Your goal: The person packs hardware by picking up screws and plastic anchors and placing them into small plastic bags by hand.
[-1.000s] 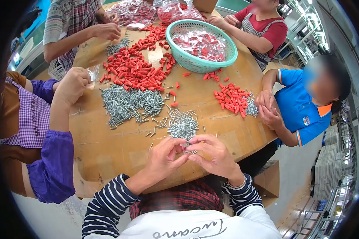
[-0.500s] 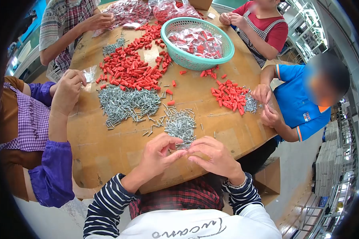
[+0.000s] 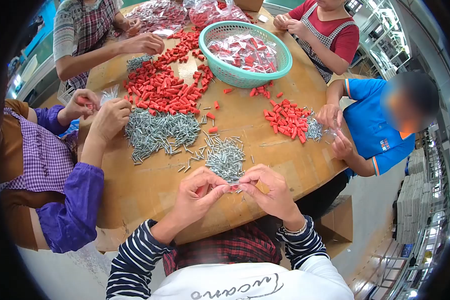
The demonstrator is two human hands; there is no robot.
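Observation:
My left hand (image 3: 199, 195) and my right hand (image 3: 269, 194) meet near the table's front edge. Both pinch a small clear plastic bag (image 3: 233, 188) between thumb and fingers, with something red showing in it. A bit of red also shows inside the curled fingers of my left hand; its shape is mostly hidden. Just beyond my fingertips lies a small pile of silver screws (image 3: 225, 159). Farther left is a larger screw pile (image 3: 160, 131), bordering a heap of red plastic caps (image 3: 165, 90).
A green basket (image 3: 220, 70) of filled bags stands toward the back. On the right, a co-worker in blue (image 3: 370, 130) handles small parts beside red caps (image 3: 286, 119). A co-worker's purple sleeve (image 3: 77, 200) is close at left. Two other people work at the far side.
My hands have drawn slightly apart, and the bag with red in it now shows between them. The co-worker at left has reached in toward the screws; another's arm has extended over the red caps.

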